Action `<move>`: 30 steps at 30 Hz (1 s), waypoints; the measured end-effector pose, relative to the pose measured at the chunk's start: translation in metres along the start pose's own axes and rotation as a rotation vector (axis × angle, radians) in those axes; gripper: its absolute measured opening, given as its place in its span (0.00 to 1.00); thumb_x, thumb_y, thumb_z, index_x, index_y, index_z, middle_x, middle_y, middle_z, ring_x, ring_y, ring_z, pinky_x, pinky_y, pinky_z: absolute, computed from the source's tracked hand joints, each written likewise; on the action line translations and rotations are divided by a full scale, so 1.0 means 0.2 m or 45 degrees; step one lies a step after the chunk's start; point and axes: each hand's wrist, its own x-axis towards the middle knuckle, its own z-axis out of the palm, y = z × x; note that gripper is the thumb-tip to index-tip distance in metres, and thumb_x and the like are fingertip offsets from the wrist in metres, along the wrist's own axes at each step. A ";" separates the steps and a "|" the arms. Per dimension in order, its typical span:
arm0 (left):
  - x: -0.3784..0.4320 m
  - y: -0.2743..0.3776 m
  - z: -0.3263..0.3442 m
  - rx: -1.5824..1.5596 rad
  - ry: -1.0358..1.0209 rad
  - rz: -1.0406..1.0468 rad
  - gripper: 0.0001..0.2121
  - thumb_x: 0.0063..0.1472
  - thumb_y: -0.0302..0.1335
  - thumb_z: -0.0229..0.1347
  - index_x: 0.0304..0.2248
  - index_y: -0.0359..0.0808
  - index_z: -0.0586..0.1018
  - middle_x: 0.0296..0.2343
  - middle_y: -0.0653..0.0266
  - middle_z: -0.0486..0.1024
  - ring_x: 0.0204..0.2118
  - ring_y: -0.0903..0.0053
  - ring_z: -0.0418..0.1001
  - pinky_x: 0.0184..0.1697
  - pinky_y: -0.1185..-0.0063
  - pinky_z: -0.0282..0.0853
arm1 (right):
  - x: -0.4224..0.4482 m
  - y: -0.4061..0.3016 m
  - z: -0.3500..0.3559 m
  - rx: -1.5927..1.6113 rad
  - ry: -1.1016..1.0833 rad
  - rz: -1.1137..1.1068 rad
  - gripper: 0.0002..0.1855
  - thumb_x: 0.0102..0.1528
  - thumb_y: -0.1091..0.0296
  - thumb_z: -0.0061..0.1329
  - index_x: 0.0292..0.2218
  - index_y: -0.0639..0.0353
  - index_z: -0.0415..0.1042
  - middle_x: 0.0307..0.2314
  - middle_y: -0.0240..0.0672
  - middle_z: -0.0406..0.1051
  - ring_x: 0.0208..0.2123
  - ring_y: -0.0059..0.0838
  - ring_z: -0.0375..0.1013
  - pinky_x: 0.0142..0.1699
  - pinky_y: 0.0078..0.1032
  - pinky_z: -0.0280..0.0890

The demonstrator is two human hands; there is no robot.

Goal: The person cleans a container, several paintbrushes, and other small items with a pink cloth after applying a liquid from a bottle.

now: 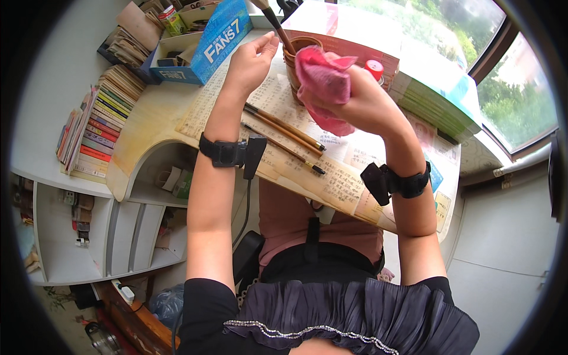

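My right hand grips a crumpled pink cloth, which hangs in front of the brush pot's right side. The brown cylindrical brush pot stands on the paper-covered desk, partly hidden by the cloth. A large writing brush leans out of it with its bristles up. My left hand is raised just left of the pot, fingertips close to the brush handle; its fingers are bent together, and whether they touch anything is unclear. Below the pot, several brushes lie slanted across handwritten sheets.
A stack of books or paper lines the window side, near a red-capped container. Blue cardboard boxes and a row of books stand at left. Open shelves lie below. The desk's front edge crosses above my lap.
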 end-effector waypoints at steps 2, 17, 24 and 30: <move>-0.05 -0.07 -0.03 -0.034 -0.002 -0.025 0.23 0.63 0.42 0.55 0.49 0.31 0.76 0.43 0.50 0.77 0.44 0.70 0.76 0.47 0.76 0.68 | -0.02 0.06 0.06 -0.402 -0.125 0.009 0.12 0.53 0.64 0.52 0.37 0.60 0.68 0.29 0.46 0.74 0.35 0.46 0.75 0.38 0.36 0.68; -0.57 -0.21 -0.03 -0.499 0.341 -0.329 0.09 0.64 0.25 0.53 0.43 0.32 0.75 0.38 0.63 0.77 0.40 0.81 0.75 0.43 0.83 0.69 | -0.08 0.33 0.33 -0.877 -0.328 0.170 0.18 0.40 0.68 0.55 0.34 0.64 0.66 0.28 0.47 0.72 0.34 0.50 0.73 0.39 0.38 0.69; -0.65 -0.21 -0.05 -0.630 0.467 -0.494 0.10 0.64 0.27 0.53 0.43 0.33 0.74 0.38 0.63 0.75 0.37 0.80 0.75 0.37 0.83 0.72 | -0.04 0.35 0.30 -0.904 -0.199 0.070 0.15 0.43 0.70 0.53 0.32 0.65 0.65 0.26 0.49 0.73 0.32 0.48 0.75 0.36 0.39 0.69; -0.71 -0.15 -0.08 -0.711 0.191 -0.620 0.21 0.66 0.41 0.50 0.48 0.31 0.72 0.42 0.59 0.75 0.39 0.78 0.75 0.40 0.80 0.74 | -0.01 0.25 0.22 -0.499 -0.100 0.053 0.19 0.46 0.63 0.56 0.37 0.62 0.65 0.30 0.50 0.74 0.35 0.51 0.74 0.37 0.39 0.68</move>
